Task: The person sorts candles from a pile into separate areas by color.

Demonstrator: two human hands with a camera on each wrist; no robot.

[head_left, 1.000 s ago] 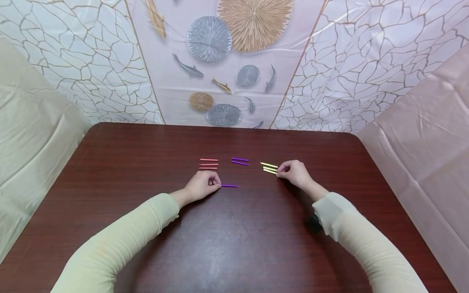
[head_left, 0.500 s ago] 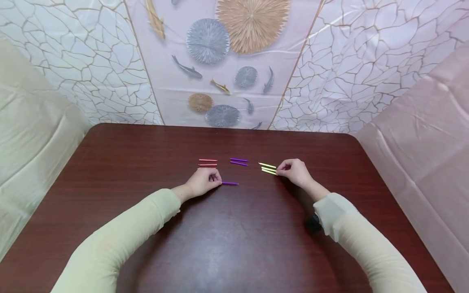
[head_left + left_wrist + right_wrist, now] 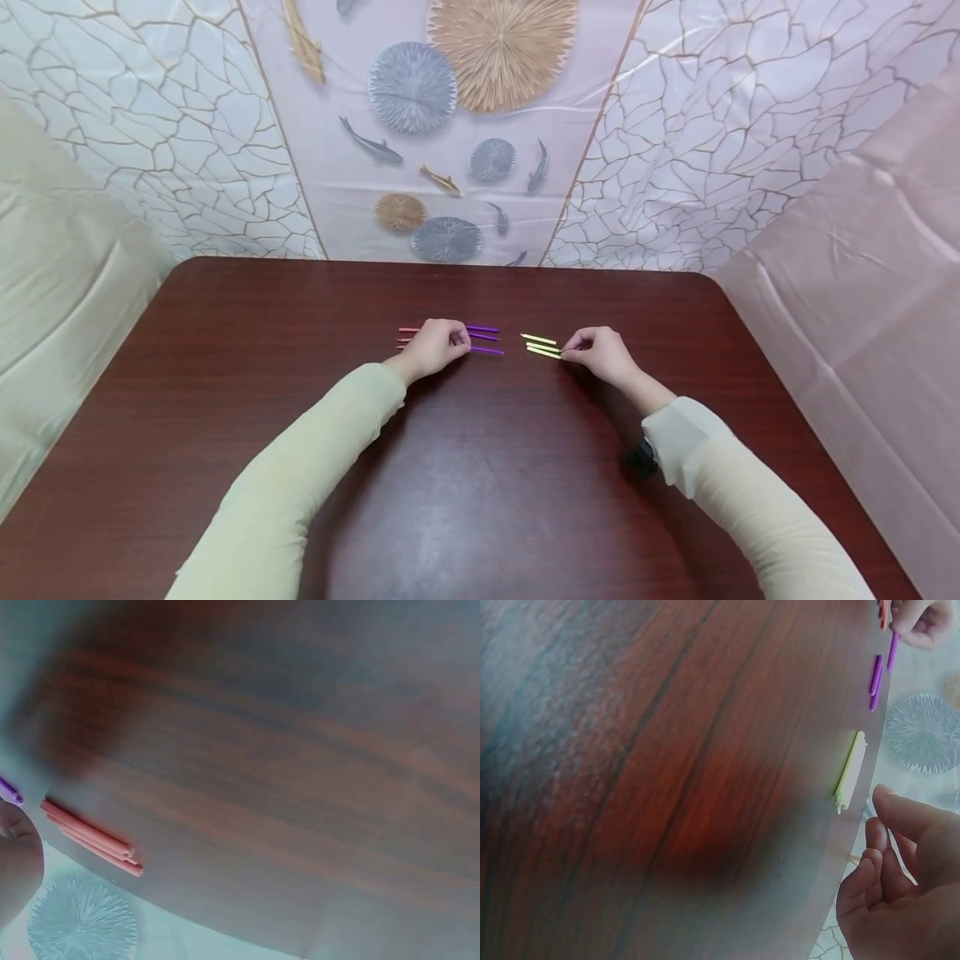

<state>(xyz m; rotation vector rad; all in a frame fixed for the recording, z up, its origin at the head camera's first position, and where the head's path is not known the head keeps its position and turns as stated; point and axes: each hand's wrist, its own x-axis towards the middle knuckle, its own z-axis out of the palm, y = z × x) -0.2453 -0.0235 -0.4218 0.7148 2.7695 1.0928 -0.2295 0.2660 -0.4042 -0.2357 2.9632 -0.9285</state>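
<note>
From the head view I see thin, short coloured sticks lying on the dark wooden desk (image 3: pixel 480 500). My left hand (image 3: pixel 437 346) has its fingers curled on the near end of a purple stick (image 3: pixel 487 351), which lies flat on the desk and points right from the fingertips. Two more purple sticks (image 3: pixel 483 332) lie just beyond it, so I count three purple in all. Red sticks (image 3: pixel 408 333) poke out to the left of that hand; I can make out at least two here, the rest hidden behind the knuckles. My right hand (image 3: pixel 600 354) rests at the right end of the yellow sticks (image 3: pixel 540 345), fingers bent, its tips touching or nearly touching them; I count three yellow.

In the left wrist view three red sticks (image 3: pixel 91 838) lie side by side near the desk edge, and a purple tip (image 3: pixel 9 791) shows just above a part of my left hand (image 3: pixel 16 866).

In the right wrist view my right hand (image 3: pixel 900 892) is loosely curled with nothing inside it, just beside the yellow sticks (image 3: pixel 850 771), which overlap here. Farther off lie the purple sticks (image 3: pixel 876 679), and the left hand (image 3: pixel 922 619) grasps one purple stick (image 3: pixel 892 651).
</note>
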